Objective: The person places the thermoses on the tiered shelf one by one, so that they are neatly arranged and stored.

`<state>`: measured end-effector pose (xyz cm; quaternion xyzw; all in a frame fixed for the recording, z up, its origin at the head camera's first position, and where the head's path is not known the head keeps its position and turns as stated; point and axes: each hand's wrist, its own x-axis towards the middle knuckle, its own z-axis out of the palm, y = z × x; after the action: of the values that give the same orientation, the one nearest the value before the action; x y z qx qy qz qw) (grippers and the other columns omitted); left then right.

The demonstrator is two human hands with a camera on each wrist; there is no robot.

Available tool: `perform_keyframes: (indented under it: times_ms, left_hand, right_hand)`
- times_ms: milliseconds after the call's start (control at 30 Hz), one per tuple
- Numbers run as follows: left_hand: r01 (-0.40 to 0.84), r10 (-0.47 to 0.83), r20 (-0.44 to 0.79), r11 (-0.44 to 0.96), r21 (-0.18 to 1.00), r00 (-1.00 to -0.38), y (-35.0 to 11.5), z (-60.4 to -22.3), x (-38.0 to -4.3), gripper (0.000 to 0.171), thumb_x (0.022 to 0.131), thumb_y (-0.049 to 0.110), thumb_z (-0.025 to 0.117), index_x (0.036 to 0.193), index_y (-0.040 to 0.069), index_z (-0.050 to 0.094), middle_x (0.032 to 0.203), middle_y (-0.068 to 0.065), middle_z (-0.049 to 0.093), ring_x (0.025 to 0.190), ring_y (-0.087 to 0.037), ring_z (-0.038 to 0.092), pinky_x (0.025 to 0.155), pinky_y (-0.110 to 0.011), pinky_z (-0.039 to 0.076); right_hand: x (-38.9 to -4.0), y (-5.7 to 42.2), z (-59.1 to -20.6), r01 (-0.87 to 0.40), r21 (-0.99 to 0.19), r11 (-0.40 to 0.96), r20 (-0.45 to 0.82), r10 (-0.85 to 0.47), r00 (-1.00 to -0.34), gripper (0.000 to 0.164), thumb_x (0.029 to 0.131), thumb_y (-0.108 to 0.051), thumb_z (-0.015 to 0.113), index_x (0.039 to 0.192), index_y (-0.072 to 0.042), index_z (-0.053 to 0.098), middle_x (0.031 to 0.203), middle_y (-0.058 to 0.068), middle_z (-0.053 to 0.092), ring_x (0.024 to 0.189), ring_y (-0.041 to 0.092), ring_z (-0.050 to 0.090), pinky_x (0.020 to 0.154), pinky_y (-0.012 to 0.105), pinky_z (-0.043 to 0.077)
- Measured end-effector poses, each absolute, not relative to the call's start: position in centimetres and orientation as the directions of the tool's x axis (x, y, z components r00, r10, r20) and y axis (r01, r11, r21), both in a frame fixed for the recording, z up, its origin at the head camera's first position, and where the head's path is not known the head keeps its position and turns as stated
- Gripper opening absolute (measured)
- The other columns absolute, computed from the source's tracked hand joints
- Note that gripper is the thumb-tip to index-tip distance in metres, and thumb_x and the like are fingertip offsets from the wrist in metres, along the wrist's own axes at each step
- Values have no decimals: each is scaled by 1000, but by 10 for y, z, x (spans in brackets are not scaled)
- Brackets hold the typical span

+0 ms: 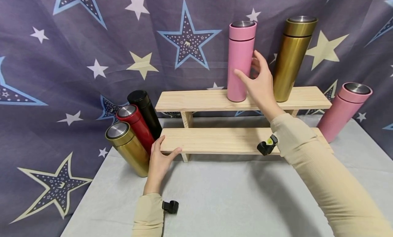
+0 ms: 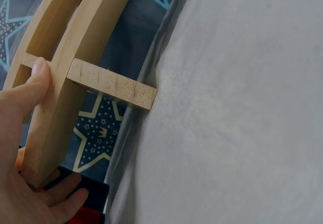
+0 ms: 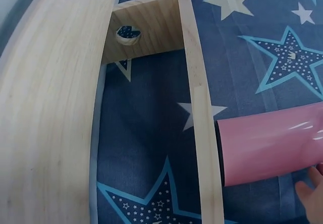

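A pink thermos flask [image 1: 240, 63] stands upright on the upper board of a two-tier wooden shelf [image 1: 208, 101]. My right hand [image 1: 259, 81] is spread around its right side, thumb in front and fingers by its right edge. In the right wrist view, only part of this hand [image 3: 314, 196] shows beside the pink flask [image 3: 272, 146], with a small gap at the thumb. My left hand [image 1: 159, 165] grips the left end of the shelf's lower board. The left wrist view has its thumb [image 2: 38, 77] on the board edge, other fingers under the end.
A gold thermos [image 1: 293, 63] stands on the upper board, right of my right hand. Beyond the shelf's right end is another pink thermos [image 1: 345, 110]. Black [image 1: 147, 110], red [image 1: 138, 124] and gold [image 1: 132, 151] thermoses cluster at its left. A star-patterned cloth [image 1: 107, 35] hangs behind.
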<state>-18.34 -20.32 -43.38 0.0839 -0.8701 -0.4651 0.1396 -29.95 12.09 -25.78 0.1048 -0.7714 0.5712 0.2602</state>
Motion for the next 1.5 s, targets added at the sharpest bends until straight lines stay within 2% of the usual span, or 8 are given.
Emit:
perform_keyframes:
  times_ms: [367, 567, 733, 900, 1067, 1300, 1500]
  left_hand:
    - [-24, -269, 147, 544, 839, -952, -202, -433, -184, 87, 82, 39, 82, 151, 10, 38, 154, -16, 31, 142, -33, 30, 113, -51, 28]
    - [-22, -273, 153, 546, 837, -950, -203, -436, -184, 87, 81, 41, 82, 150, 10, 39, 153, -16, 32, 142, -34, 31, 113, -52, 28]
    - [-12, -266, 160, 546, 838, -950, -204, -437, -185, 88, 81, 42, 82, 151, 11, 39, 153, -15, 32, 141, -34, 32, 113, -51, 29]
    - [-10, -270, 164, 544, 839, -949, -203, -437, -184, 89, 80, 42, 83, 150, 10, 39, 153, -16, 33, 141, -34, 33, 112, -51, 29]
    - [-15, -280, 168, 551, 834, -945, -204, -436, -183, 88, 80, 42, 83, 150, 10, 40, 152, -16, 33, 141, -33, 33, 112, -51, 29]
    - [-19, -282, 166, 554, 833, -945, -203, -434, -182, 87, 80, 39, 83, 149, 9, 40, 152, -16, 33, 141, -33, 33, 113, -50, 29]
    - [-19, -282, 167, 555, 831, -945, -202, -435, -184, 87, 80, 39, 83, 149, 10, 40, 152, -16, 34, 140, -33, 34, 112, -50, 30]
  right_hand:
    - [-266, 138, -268, -501, -826, 258, 543, 127, -830, 73, 89, -22, 76, 151, -13, 39, 143, 10, 51, 130, 16, 49, 109, 36, 36]
    - [-242, 150, -284, -541, -817, 201, 570, 136, -810, 65, 91, -13, 73, 149, -13, 43, 141, 7, 53, 130, 17, 49, 108, 31, 36]
    - [-220, 164, -295, -596, -770, 228, 632, 140, -763, 60, 90, -3, 70, 145, -8, 47, 138, 6, 57, 127, 18, 52, 107, 33, 38]
    - [-203, 180, -305, -619, -748, 238, 660, 168, -732, 60, 88, 7, 69, 143, -4, 49, 135, 6, 59, 124, 17, 53, 106, 31, 39]
    - [-192, 194, -316, -618, -741, 263, 667, 185, -721, 62, 86, 9, 70, 142, -7, 52, 134, 2, 60, 123, 13, 54, 104, 26, 39]
    - [-184, 211, -333, -636, -711, 299, 699, 205, -685, 63, 82, 12, 72, 140, -5, 53, 133, 6, 62, 120, 11, 57, 104, 24, 39]
    - [-178, 225, -344, -616, -724, 311, 686, 229, -691, 62, 83, 14, 70, 140, -1, 52, 134, 5, 61, 121, 10, 57, 103, 22, 38]
